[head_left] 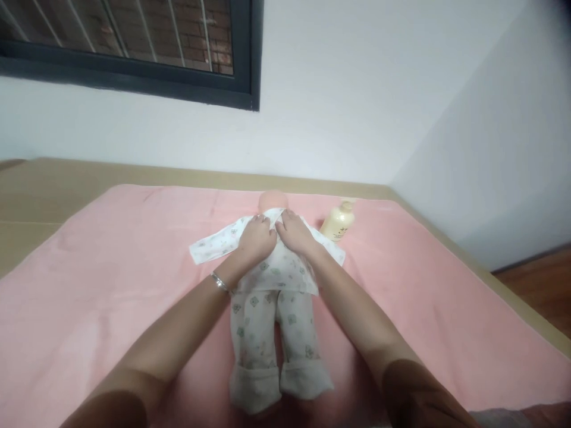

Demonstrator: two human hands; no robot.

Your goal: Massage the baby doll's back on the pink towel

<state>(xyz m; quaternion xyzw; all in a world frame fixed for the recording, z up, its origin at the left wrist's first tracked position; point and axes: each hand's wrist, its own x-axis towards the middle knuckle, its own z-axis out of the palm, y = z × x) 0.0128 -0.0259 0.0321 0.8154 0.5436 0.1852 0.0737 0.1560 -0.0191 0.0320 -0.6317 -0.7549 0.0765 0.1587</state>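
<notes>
A baby doll (pixel 273 201) lies stretched out, its smooth head away from me and mostly hidden behind the collar. It wears a white printed shirt (pixel 279 270) with both sleeves spread sideways, and matching trousers (pixel 261 324) with turned-up cuffs toward me. My left hand (pixel 259 239), below a silver bracelet (pixel 219 282), is closed on the shirt's upper chest. Close beside it, my right hand (pixel 295 233) grips the shirt at the overlapping neckline. Both thumbs point inward; the fingertips are partly lost in the cloth.
A pale yellow pump bottle (pixel 339 222) stands by the doll's right-hand sleeve. Under everything spreads a pink blanket (pixel 147 285) on a tan surface (pixel 27 196). White walls (pixel 348 95) rise behind and to the right, with a dark-framed window (pixel 247 53) at upper left.
</notes>
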